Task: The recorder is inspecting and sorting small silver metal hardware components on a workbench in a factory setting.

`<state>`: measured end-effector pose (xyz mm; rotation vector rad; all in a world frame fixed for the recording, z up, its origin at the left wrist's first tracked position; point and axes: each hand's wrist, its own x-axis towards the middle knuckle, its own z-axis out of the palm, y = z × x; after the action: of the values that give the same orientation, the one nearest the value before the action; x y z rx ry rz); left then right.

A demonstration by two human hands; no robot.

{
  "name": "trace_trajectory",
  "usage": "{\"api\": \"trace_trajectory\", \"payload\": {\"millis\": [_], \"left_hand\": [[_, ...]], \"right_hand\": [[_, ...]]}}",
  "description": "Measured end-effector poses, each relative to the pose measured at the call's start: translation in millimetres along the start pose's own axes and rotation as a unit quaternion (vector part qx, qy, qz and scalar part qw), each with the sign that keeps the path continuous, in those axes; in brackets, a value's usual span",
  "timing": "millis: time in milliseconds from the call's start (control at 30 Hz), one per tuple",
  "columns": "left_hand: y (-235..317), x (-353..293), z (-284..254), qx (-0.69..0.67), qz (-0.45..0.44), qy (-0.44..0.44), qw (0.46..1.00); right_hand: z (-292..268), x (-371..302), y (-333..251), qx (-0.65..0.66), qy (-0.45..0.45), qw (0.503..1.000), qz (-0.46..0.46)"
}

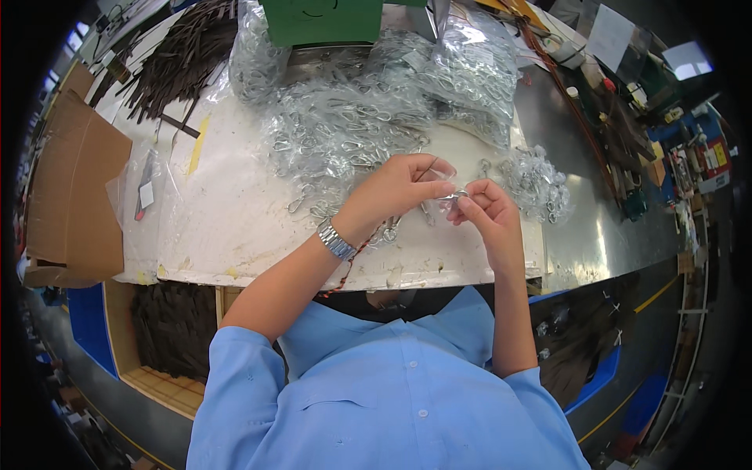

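Over the front of the white worktable, my hands meet around a small clear plastic bag. My left hand, with a steel watch at its wrist, pinches the bag between thumb and fingers. In the fingertips of my right hand is a shiny metal snap hook, partly hidden by the fingers; whether it is inside the bag I cannot tell. Behind my left hand spreads a big heap of bagged metal hooks. Right of my right hand lies a smaller pile of bagged hooks.
A green bin stands at the far middle. Dark brown strips lie at the far left, near a cardboard box. Tools and bottles crowd the right side. Below the table's left edge is a wooden crate with dark pieces.
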<state>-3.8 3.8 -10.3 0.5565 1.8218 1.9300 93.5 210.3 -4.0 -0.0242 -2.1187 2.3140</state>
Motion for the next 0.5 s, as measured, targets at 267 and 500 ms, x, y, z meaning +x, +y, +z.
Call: {"api": "trace_trajectory", "payload": {"millis": [267,500], "left_hand": [[9.6,-8.3,1.1,0.080,0.037,0.022,0.996],[13.8,-11.4,12.0,0.068,0.034,0.020,0.997]], "right_hand": [[-6.6,3.5,-13.1,-0.013,0.047,0.999,0.005],[1.3,4.3,-8.8,0.007,0.093,0.995,-0.023]]}}
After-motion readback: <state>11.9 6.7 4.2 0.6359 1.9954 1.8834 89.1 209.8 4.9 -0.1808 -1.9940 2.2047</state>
